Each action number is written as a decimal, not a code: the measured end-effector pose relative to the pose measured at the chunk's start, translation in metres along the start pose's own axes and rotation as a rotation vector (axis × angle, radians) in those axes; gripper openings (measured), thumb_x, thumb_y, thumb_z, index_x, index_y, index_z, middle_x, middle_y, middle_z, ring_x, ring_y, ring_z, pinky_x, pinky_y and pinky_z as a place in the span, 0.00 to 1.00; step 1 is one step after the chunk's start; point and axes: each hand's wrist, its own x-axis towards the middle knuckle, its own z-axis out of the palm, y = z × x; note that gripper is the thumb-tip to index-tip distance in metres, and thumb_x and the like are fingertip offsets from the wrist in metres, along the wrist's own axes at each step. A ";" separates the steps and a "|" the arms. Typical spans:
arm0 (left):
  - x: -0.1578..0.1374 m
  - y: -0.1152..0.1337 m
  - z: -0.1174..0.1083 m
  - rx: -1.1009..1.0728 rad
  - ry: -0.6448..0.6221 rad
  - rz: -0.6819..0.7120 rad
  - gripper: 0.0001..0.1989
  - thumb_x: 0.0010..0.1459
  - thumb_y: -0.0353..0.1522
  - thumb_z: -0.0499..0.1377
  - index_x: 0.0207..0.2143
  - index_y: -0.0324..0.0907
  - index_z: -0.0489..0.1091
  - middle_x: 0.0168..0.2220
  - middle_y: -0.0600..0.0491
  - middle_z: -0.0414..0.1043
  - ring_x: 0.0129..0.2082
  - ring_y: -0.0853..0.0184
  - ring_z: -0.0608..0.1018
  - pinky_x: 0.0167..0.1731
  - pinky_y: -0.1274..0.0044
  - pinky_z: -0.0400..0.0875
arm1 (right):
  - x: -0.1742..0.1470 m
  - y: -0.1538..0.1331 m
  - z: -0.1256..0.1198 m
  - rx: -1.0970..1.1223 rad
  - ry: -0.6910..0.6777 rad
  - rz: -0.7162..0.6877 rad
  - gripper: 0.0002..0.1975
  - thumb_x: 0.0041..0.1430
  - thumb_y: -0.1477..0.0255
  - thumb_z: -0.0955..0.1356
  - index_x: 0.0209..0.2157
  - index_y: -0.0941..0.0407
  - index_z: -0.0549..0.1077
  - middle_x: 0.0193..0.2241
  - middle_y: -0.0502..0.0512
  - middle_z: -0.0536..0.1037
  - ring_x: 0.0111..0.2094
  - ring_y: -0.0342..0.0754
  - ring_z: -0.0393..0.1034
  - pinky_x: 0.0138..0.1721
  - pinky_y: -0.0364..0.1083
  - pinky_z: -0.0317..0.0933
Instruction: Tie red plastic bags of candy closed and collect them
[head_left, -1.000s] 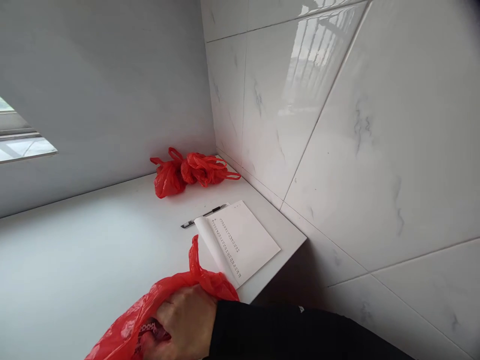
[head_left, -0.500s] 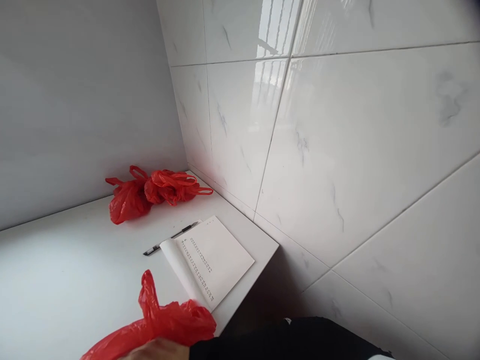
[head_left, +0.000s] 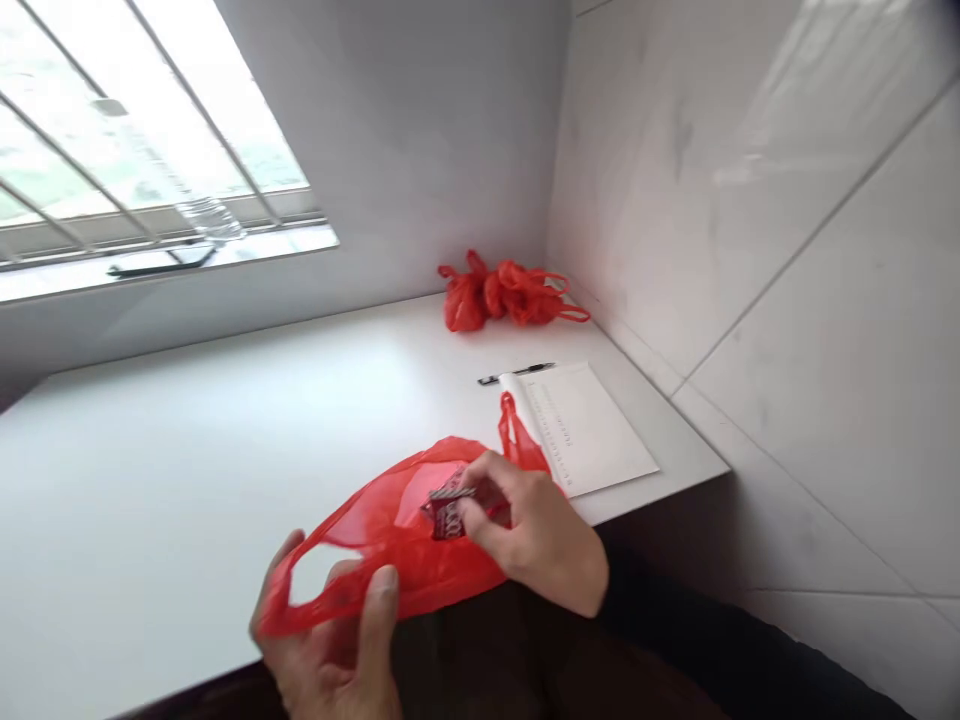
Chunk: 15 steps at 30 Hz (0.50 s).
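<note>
A red plastic bag (head_left: pixel 420 575) spreads over the front edge of the white table, its mouth held wide. My left hand (head_left: pixel 334 655) grips the bag by its left handle loop, the thumb in front and the other fingers behind the film. My right hand (head_left: pixel 547 535) is closed over the bag's opening, pinching a small dark red packet (head_left: pixel 448 515) with pale lettering between thumb and fingers. Whether more than one packet is in the pinch cannot be made out. The bag's other handle (head_left: pixel 510 412) stands up behind my right hand, against the notebook.
An open notebook (head_left: pixel 604 430) with handwritten columns lies on the white table (head_left: pixel 187 450), a black pen (head_left: pixel 536 368) beside it. Several knotted red bags (head_left: pixel 504 295) sit in the far corner by the tiled wall (head_left: pixel 825 380). A clear bottle (head_left: pixel 206 215) leans on the barred windowsill.
The view has swung left, bringing the window and both hands into sight. The red bag, bunched at the bottom edge before, is now spread open, and a small packet shows in my right hand.
</note>
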 end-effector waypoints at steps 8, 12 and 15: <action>-0.022 0.017 0.005 -0.017 0.065 -0.001 0.44 0.49 0.41 0.72 0.66 0.54 0.60 0.31 0.57 0.77 0.26 0.70 0.77 0.28 0.81 0.75 | -0.004 -0.002 -0.009 0.076 0.028 0.075 0.04 0.65 0.70 0.67 0.42 0.52 0.71 0.34 0.50 0.81 0.37 0.47 0.78 0.38 0.46 0.72; -0.020 0.011 -0.001 0.025 0.052 -0.013 0.40 0.49 0.42 0.72 0.64 0.51 0.64 0.35 0.56 0.75 0.30 0.71 0.77 0.33 0.83 0.76 | -0.006 -0.002 -0.013 -0.007 0.102 0.066 0.04 0.66 0.70 0.66 0.41 0.52 0.71 0.34 0.50 0.82 0.36 0.47 0.79 0.34 0.44 0.72; -0.019 0.008 -0.005 0.069 0.051 0.001 0.39 0.49 0.43 0.72 0.62 0.49 0.67 0.41 0.54 0.73 0.32 0.71 0.77 0.34 0.83 0.75 | -0.007 0.000 -0.012 -0.080 0.108 0.051 0.04 0.66 0.70 0.66 0.41 0.52 0.71 0.34 0.50 0.81 0.34 0.46 0.78 0.33 0.45 0.72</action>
